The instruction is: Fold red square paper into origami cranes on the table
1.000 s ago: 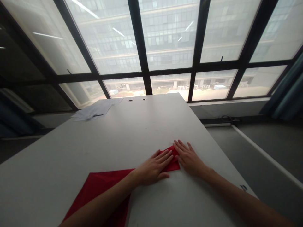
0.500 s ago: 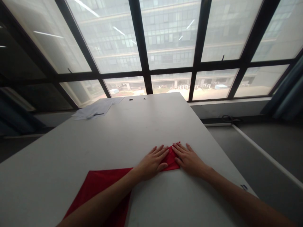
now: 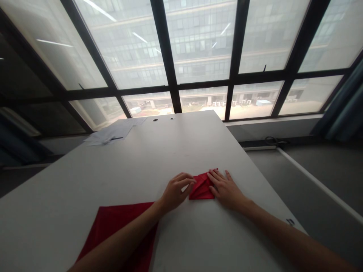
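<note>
A small folded piece of red cloth (image 3: pixel 202 189) lies on the white table, creased across its top. My right hand (image 3: pixel 227 190) rests flat on its right end, fingers stretched out and covering that edge. At the left edge of the folded cloth, my left hand (image 3: pixel 177 190) is curled, with thumb and fingertips brought together in a pinch on the upper left corner. A larger red sheet (image 3: pixel 121 219), cloth-like, lies flat at the lower left. My left forearm passes over it and hides part of it.
The white table (image 3: pixel 176 147) reaches to the windows, with its right edge beyond my right hand. Several white papers (image 3: pixel 110 132) with a dark pen-like item on them lie at the far left. A cable (image 3: pixel 275 141) lies on the floor at the right.
My left hand has lifted from lying flat on the folded cloth, moved left and curled its fingers at the cloth's edge. The right hand stays flat on it.
</note>
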Available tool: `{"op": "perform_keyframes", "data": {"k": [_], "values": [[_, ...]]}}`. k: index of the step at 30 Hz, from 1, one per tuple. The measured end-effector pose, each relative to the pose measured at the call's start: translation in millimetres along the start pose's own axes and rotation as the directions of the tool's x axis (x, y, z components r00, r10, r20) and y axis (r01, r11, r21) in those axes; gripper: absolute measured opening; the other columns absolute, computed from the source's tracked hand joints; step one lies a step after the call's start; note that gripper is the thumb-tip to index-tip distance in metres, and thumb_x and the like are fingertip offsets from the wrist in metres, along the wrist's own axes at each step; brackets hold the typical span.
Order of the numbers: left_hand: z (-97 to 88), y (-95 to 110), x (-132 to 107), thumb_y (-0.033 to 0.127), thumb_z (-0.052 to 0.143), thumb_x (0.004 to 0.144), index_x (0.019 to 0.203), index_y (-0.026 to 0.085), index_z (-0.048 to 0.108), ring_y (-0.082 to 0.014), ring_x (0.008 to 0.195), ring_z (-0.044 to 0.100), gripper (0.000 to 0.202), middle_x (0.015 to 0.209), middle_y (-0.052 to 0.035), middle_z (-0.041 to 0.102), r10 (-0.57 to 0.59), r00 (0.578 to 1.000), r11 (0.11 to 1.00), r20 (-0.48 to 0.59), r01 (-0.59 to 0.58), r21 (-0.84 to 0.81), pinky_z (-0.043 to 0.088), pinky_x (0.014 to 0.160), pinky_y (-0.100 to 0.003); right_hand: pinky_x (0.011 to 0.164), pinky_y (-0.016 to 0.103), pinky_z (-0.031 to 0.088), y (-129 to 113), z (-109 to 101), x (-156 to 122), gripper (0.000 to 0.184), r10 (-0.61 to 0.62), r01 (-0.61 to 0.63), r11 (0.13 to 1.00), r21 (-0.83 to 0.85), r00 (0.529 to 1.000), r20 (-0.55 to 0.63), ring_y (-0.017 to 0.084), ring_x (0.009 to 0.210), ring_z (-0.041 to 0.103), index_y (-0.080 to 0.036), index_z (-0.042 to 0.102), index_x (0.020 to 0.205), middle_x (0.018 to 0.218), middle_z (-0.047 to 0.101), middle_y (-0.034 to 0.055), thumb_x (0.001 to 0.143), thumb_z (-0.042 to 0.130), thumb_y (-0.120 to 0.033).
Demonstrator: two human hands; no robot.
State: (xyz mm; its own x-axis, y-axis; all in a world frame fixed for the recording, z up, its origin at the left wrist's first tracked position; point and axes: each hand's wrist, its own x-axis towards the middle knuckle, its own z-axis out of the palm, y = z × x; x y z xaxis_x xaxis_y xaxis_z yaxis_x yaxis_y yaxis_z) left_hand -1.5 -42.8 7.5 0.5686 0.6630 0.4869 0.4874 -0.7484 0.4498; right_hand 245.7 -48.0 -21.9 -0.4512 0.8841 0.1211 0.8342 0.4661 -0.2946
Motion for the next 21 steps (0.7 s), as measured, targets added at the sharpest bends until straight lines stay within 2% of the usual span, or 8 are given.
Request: {"op": "perform_keyframes", "data": {"k": [2,5,7,10,13,17,21], "values": [[0.9,-1,0,0.025,0.053,0.098,0.095,0.021,0.073,-0.0182,0.094,0.064,0.021,0.098,-0.0071,0.071,-0.011,1.0,0.999,0.003,0.011,0.041,0.051,0.089,-0.033,0.119,0.057,0.005,0,2,0,0.057,0.042,-0.042,0.999,-0.009,0.999,-0.023,0.026,0.149,0.022,-0.019,0.032,0.152,0.16,0.028,0.0104,0.098,0.037,-0.038],[3.5,-3,1,0.024,0.056,0.096,0.082,0.021,0.072,-0.0172,0.087,0.063,0.021,0.092,-0.0046,0.071,-0.013,0.995,0.992,0.101,0.0,0.125,0.049,0.087,-0.033,0.119,0.057,0.005,1,5,0,0.058,0.092,-0.093,0.995,-0.02,0.995,-0.049,0.026,0.149,0.021,-0.019,0.033,0.152,0.159,0.029,0.0104,0.098,0.038,-0.038],[5.3,-4,0,0.024,0.055,0.096,0.079,0.021,0.071,-0.0167,0.085,0.062,0.023,0.09,-0.0041,0.071,-0.023,0.991,0.988,0.13,0.003,0.152,0.048,0.086,-0.032,0.119,0.056,0.006,1,6,0,0.058,0.104,-0.105,0.994,-0.022,0.993,-0.057,0.026,0.149,0.022,-0.019,0.033,0.152,0.159,0.029,0.0105,0.098,0.038,-0.039],[5.8,-4,0,0.023,0.055,0.095,0.099,0.022,0.071,-0.0177,0.087,0.063,0.017,0.094,-0.0053,0.071,-0.032,0.992,0.985,0.125,0.01,0.175,0.048,0.087,-0.033,0.119,0.056,0.006,1,7,0,0.057,0.107,-0.107,0.994,-0.007,0.992,-0.061,0.026,0.149,0.022,-0.018,0.034,0.151,0.159,0.029,0.0105,0.098,0.038,-0.039],[3.4,-4,0,0.028,0.061,0.092,0.121,0.026,0.066,-0.0193,0.092,0.063,0.029,0.101,-0.0056,0.069,-0.015,0.986,0.976,0.165,-0.022,0.218,0.048,0.09,-0.035,0.119,0.056,0.006,1,6,0,0.059,0.116,-0.115,0.993,0.019,0.991,-0.068,0.026,0.148,0.022,-0.017,0.033,0.152,0.159,0.03,0.0101,0.097,0.038,-0.038],[0.7,-6,-1,0.038,0.067,0.089,0.116,0.031,0.07,-0.0215,0.103,0.062,0.028,0.111,-0.0049,0.066,0.015,0.963,0.966,0.268,-0.084,0.245,0.048,0.097,-0.038,0.119,0.057,0.008,2,6,1,0.06,0.13,-0.127,0.991,0.045,0.989,-0.074,0.026,0.148,0.023,-0.017,0.031,0.153,0.159,0.031,0.0106,0.097,0.039,-0.038],[2.7,-11,-3,0.039,0.065,0.09,0.122,0.028,0.067,-0.025,0.128,0.053,0.034,0.136,-0.0068,0.058,0.059,0.962,0.978,0.265,-0.109,0.18,0.044,0.11,-0.041,0.119,0.054,0.01,2,2,2,0.055,0.142,-0.136,0.989,0.056,0.984,-0.109,0.025,0.149,0.021,-0.018,0.033,0.152,0.16,0.028,0.0101,0.099,0.034,-0.034]]}}
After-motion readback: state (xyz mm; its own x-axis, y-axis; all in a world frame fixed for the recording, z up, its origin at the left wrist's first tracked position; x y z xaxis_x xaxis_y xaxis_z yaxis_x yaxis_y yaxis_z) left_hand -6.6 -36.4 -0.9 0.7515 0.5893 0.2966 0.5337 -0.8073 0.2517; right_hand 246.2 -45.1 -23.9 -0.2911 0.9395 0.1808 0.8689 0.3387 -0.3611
